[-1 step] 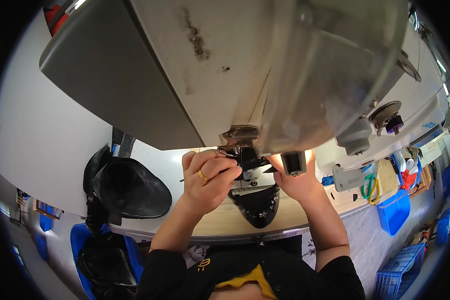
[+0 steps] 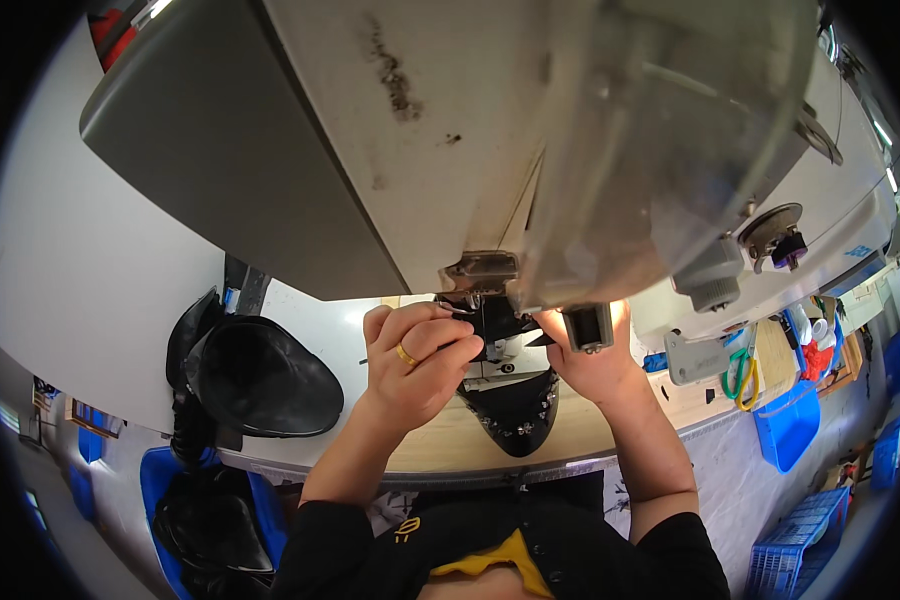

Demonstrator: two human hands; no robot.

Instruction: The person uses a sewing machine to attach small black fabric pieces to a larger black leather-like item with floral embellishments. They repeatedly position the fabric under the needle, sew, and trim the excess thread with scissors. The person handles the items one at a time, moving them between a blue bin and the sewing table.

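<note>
— Nearest, on the table edge below the sewing machine: a black studded piece, pointed toward the body. Probably limp, light, prone to slipping.

— And the hands?

— Left hand, ringed, pinched on the piece's upper edge just under the needle area. Right hand pressed beside it, partly hidden; grip not readable.

— Best hold?

— Likely flat edges either side of the needle, clear of studs.

— Farther off?

— Left of the machine, black moulded shapes; right of it, green-handled scissors, blue bin.
</note>
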